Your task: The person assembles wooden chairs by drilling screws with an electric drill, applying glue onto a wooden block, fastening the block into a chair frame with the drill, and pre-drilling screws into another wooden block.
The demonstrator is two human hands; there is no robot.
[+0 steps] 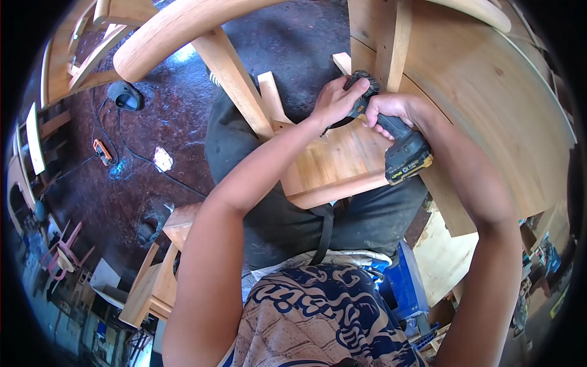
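My right hand (394, 111) is wrapped around the handle of a black and yellow cordless drill (406, 156), whose battery end points toward me. My left hand (339, 101) grips the drill's head, with the thumb along its top. Below the drill, the wooden chair (342, 160) lies across my lap, its flat panel over my thighs. A light wooden post (235, 85) and a thick curved rail (177, 30) belong to the frame in front of me. The drill's tip is hidden, so I cannot tell what it touches.
A large wooden panel (489, 116) stands at the right. On the dark floor at left lie a cable (143, 157), an orange tool (103, 151) and a dark sandal (125, 96). A blue box (411, 278) sits by my right side. More wooden furniture (156, 284) stands lower left.
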